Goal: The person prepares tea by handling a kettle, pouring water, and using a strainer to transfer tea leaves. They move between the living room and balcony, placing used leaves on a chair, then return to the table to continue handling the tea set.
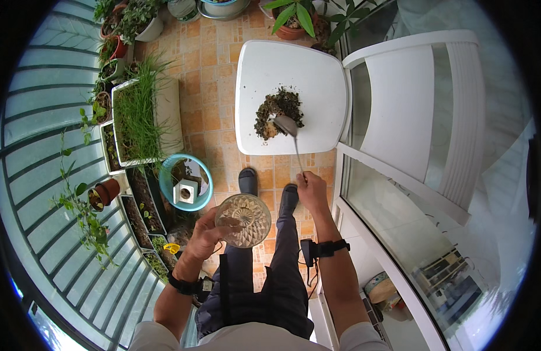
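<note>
In my left hand [207,234] is a patterned clear glass bowl [245,219], gripped by its rim with the thumb over the edge. A little liquid or wet residue may lie in it; I cannot tell. My right hand [313,189] holds the thin handle of a metal spoon [287,125]. The spoon's head rests at the near right side of a heap of dark soil [279,107], and a small white bit shows beside it. This heap lies loose on the white seat of a chair [253,74], with crumbs scattered around it.
A long planter of grass-like shoots [138,114] stands on the left. Nearer me is a blue-rimmed bucket [163,175] containing a white object. Potted plants [292,26] line the far end. The chair's backrest [400,109] reaches right, beside a glass door [384,210]. Railings curve along the left.
</note>
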### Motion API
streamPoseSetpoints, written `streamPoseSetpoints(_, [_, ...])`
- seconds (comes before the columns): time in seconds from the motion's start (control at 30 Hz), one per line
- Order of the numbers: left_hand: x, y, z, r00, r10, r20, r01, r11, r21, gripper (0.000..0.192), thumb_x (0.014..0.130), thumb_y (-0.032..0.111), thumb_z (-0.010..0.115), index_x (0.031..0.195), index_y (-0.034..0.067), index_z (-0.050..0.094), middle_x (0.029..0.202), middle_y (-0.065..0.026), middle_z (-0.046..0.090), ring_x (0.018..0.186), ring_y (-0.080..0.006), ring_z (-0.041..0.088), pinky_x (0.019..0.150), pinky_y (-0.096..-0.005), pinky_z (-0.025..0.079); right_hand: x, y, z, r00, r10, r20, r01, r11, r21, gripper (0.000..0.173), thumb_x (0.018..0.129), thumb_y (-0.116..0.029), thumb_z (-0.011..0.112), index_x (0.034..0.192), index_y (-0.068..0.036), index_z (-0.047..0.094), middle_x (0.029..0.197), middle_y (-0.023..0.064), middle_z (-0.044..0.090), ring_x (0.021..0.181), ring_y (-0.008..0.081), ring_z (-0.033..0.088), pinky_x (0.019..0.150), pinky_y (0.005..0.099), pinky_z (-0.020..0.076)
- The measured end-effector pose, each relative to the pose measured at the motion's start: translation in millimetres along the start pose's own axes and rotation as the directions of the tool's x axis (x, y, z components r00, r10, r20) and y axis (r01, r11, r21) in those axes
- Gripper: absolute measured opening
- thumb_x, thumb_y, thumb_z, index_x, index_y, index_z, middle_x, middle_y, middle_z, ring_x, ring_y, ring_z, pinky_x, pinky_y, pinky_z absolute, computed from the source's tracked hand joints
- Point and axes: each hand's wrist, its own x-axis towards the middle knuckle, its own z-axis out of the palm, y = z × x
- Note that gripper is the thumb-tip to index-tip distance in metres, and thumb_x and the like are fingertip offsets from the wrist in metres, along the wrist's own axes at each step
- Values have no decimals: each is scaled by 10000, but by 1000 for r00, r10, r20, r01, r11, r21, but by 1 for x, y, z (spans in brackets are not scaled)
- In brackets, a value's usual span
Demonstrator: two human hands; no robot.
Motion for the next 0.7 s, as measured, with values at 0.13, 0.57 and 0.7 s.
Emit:
streamPoseSetpoints(0.13, [0, -2, 1, 1000, 5, -7, -6, 1000, -29, 635, 824, -33, 629, 1426, -24, 428, 1127, -192, 675, 1027, -301, 686, 857, -368, 569, 10, -9, 7, 1000, -21, 13, 21, 999, -50, 264, 927, -211, 617, 788, 12, 593, 680, 238, 593, 672, 451, 605, 576, 469, 466])
streamPoseSetpoints(0.57, [-5, -6, -4, 1000, 26, -17, -26, 998, -52, 604, 824, -27, 614, 1406, -6, 453, 1146, -200, 670, 1030, -292, 686, 863, -367, 568, 62, -32, 13, 991, -124, -40, 120, 989, -89, 244, 919, -207, 595, 819, 14, 620, 710, 248, 624, 703, 456, 624, 620, 498, 489])
streamPoseSetpoints(0.7, [-5, -7, -4, 999, 50, 0, -50, 996, -76, 597, 829, -24, 624, 1402, -6, 459, 1153, -200, 667, 1028, -290, 686, 844, -361, 575, 41, -38, 7, 991, -106, 82, 117, 984, -132, 234, 913, -209, 579, 828, 6, 617, 753, 245, 653, 735, 454, 640, 661, 527, 514])
